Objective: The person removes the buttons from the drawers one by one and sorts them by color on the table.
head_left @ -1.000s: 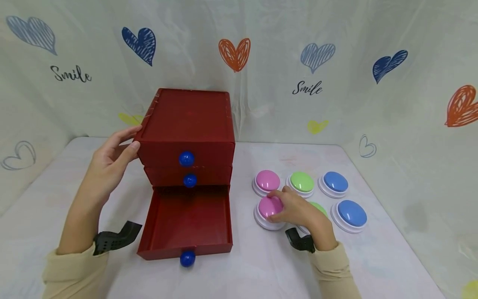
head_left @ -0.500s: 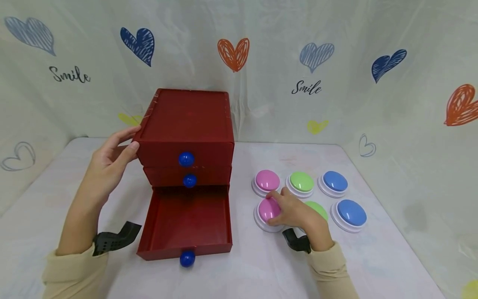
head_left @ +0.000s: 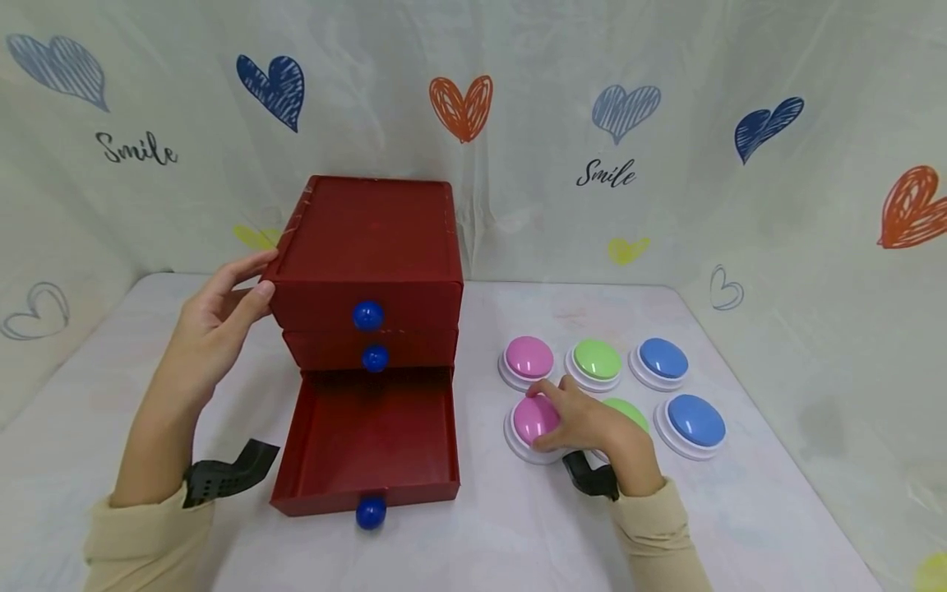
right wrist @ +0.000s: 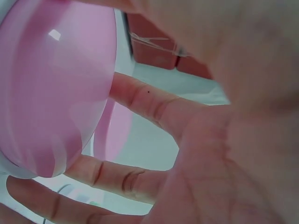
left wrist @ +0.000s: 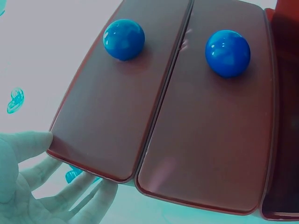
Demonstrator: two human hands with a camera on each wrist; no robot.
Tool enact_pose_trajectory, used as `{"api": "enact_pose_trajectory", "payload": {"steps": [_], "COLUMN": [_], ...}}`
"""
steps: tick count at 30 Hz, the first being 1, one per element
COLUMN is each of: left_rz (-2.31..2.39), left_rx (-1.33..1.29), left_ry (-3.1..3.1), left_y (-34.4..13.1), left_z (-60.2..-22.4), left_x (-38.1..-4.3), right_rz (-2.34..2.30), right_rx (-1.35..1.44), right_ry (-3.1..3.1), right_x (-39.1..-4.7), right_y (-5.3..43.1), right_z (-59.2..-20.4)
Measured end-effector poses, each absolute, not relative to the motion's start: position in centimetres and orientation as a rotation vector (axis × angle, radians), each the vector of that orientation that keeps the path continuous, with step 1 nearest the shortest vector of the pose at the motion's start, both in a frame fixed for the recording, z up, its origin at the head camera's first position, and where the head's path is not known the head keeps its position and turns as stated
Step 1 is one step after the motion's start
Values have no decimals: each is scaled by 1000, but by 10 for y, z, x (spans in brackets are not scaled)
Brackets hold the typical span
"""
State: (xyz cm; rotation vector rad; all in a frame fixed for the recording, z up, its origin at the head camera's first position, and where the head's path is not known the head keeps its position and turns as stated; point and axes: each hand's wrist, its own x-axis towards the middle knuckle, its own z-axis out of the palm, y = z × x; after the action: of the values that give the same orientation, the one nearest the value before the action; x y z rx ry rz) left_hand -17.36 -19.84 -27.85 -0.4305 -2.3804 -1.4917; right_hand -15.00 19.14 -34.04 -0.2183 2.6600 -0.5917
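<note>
At the upper left front corner of a red drawer cabinet (head_left: 370,230), my left hand (head_left: 210,329) touches the edge with its thumb and fairly straight fingers. The left wrist view shows that hand's fingers (left wrist: 70,200) along the cabinet's side, near two drawer fronts with blue ball knobs (left wrist: 124,39). My right hand (head_left: 595,423) holds a pink push button (head_left: 534,419) on a white base, its thumb and fingers curved round the dome. Close up in the right wrist view, fingers press against the shiny pink dome (right wrist: 56,88). The far fingertips are partly hidden.
The bottom drawer (head_left: 377,436) is pulled out, showing its bare floor. Around the right hand stand another pink button (head_left: 529,356), two green buttons (head_left: 598,359), one partly covered by the hand, and two blue buttons (head_left: 697,420). A heart-printed curtain (head_left: 518,123) hangs behind.
The held pink button has shifted slightly toward the front of the table, with my right hand moving along. My left hand and the cabinet keep their places.
</note>
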Motion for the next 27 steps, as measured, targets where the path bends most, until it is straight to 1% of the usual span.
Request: {"api": "enact_pose_trajectory", "payload": {"steps": [6,15,27], "left_rz": [-1498,-1487,-1472], "left_rx": [-436,-427,-396], "left_ry": [-2368,-2377,-2413], "left_y": [-199,-199,-199], "left_z": [-278,-278,-277], "left_x": [-173,-174,-173], "right_rz": [-597,-612,-607], "right_rx": [-206,-288,-282], "right_ry": [2641,2645,2631], "right_x": [-151,-149,-146], "right_y": [191,194,193], "right_z": [-340,-338,-336]}}
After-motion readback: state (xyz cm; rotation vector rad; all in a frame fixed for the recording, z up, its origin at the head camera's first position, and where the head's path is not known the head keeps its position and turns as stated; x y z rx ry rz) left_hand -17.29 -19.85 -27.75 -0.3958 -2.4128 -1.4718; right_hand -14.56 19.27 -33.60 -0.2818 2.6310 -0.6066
